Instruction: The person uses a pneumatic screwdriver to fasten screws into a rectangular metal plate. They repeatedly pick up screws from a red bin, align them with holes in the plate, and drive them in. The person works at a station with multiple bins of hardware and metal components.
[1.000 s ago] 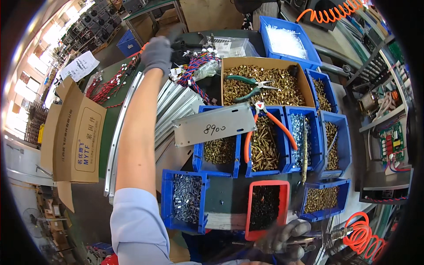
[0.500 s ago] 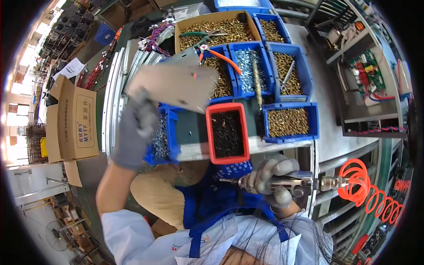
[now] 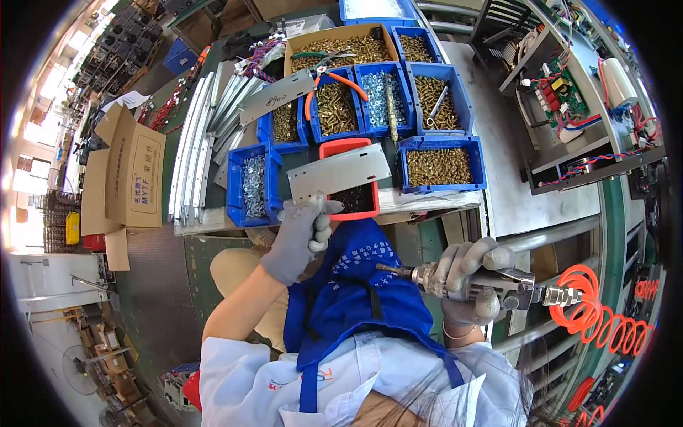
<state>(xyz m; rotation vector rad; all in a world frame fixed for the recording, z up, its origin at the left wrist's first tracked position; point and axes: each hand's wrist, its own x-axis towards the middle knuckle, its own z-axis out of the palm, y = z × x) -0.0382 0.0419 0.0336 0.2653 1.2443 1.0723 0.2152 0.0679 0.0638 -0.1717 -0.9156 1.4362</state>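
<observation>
My left hand [image 3: 300,238], in a grey glove, is closed on the lower edge of a flat metal plate [image 3: 340,172] with small holes near its ends. The plate is over a red bin [image 3: 375,204] and hides part of it; small black screws [image 3: 353,199] show below the plate. A pneumatic screwdriver [image 3: 498,288] is gripped in my gloved right hand [image 3: 471,274], its bit pointing left over my blue apron. An orange coiled air hose [image 3: 580,302] runs from its rear end.
Blue bins [image 3: 441,142] of brass-coloured and silver fasteners fill the bench beyond. Another metal plate [image 3: 274,98] and orange-handled pliers [image 3: 348,80] rest across some bins. Long metal strips [image 3: 193,153] and an open carton [image 3: 131,167] are at left; a metal chassis [image 3: 569,107] with a circuit board stands at right.
My left hand has brought the plate toward me and to the right, over the red bin. The right hand, with the screwdriver, has shifted slightly right. The whole view has shifted a little.
</observation>
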